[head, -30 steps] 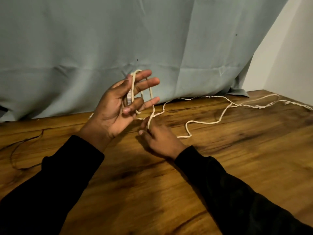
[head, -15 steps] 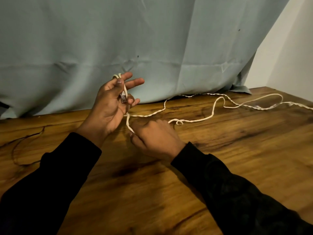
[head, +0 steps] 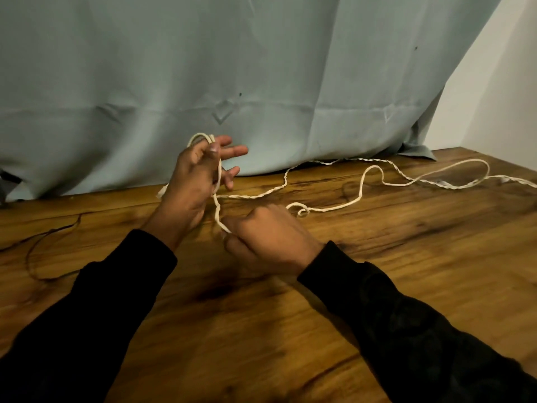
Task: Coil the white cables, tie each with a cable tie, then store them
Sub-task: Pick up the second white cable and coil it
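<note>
White cable (head: 360,196) is only at the start of being coiled, as far as I can judge from where I stand. One or two loops sit over the raised left hand (head: 194,175), whose thumb presses the cable against the palm side while the fingers (head: 232,152) stretch out fairly straight toward the grey-blue cloth (head: 261,68) at the back. From there the cable runs down to the right hand (head: 267,237), which rests low on the wooden table (head: 377,271) with its fingers curled round the cable, pinching it.

Most of the length lies loose across the table to the right, wandering in bends, with a small kink just beside the right hand and part of it twisted together. No cable tie shows anywhere, nor any place for storing. So the winding has barely begun; tying and putting away are both left. A thin dark wire (head: 37,251) lies at the left, untouched.
</note>
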